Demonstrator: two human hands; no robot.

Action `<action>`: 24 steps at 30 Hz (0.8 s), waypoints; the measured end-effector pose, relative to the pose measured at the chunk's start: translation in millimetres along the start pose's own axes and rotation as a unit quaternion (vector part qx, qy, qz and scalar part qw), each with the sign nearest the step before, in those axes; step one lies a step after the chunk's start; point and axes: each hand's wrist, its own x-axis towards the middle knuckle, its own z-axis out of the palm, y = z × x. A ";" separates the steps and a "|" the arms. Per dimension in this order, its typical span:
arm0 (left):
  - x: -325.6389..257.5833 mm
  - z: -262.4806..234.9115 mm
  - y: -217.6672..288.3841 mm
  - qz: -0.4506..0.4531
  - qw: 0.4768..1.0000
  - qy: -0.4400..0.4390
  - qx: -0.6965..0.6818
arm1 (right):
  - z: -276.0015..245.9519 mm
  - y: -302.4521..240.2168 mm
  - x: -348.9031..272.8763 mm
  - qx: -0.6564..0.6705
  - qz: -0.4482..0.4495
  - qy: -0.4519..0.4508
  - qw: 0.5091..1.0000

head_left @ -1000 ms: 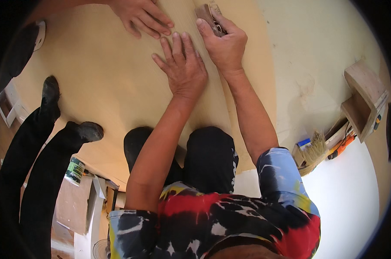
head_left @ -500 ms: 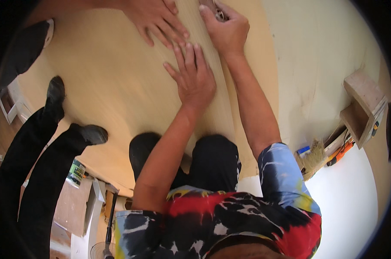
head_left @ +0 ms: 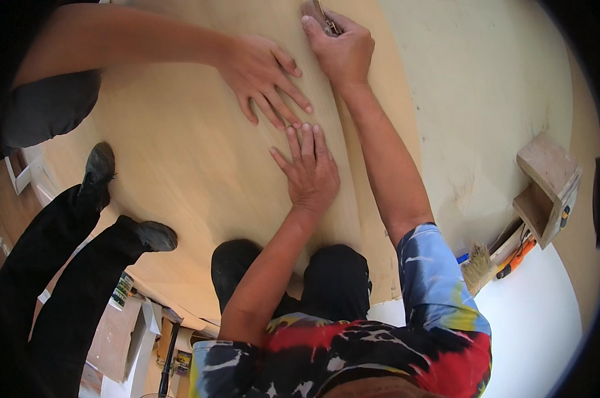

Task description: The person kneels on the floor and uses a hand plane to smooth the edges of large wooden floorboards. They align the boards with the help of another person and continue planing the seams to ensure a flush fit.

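Note:
A tan wood sheet (head_left: 187, 159) spreads under both my hands, with a long raised edge or seam running away from me. My left hand (head_left: 313, 179) lies flat on it, fingers spread and holding nothing. Farther off, my right hand (head_left: 348, 56) is wrapped round a small brown block-like tool (head_left: 312, 10) with shiny metal bits, beside the seam; its exact kind is unclear. A co-worker's hand (head_left: 263, 76) reaches in from the left and rests flat on the sheet, its fingertips close to those of my left hand.
At right stands an open wooden box (head_left: 548, 189), near a straw-coloured brush (head_left: 477, 268) and an orange-handled tool (head_left: 515, 259). The co-worker's dark-clad legs and a shoe (head_left: 157, 235) are at left, by a can (head_left: 122, 290) and board scraps (head_left: 114, 338). A pale surface (head_left: 492, 119) extends at right.
The whole scene sits lower as the view shifts. Against the sheet, my right hand with the tool has slid farther away; my left hand and the co-worker's hand have come slightly nearer.

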 end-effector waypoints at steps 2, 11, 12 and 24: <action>-2.3 2.0 0.0 -0.004 1.000 -0.006 -0.002 | 5.4 -7.5 12.7 0.010 -0.001 -0.003 1.000; 1.4 -13.0 0.9 -0.007 0.999 -0.047 -0.006 | 23.1 -31.3 64.2 -0.038 0.042 -0.054 0.997; 0.4 -13.3 1.7 -0.007 0.998 -0.058 -0.021 | 27.7 -30.8 69.5 -0.028 0.035 -0.042 0.998; -1.9 -17.9 2.0 -0.015 0.996 -0.089 -0.012 | 69.5 -41.4 134.4 -0.008 0.023 -0.023 0.999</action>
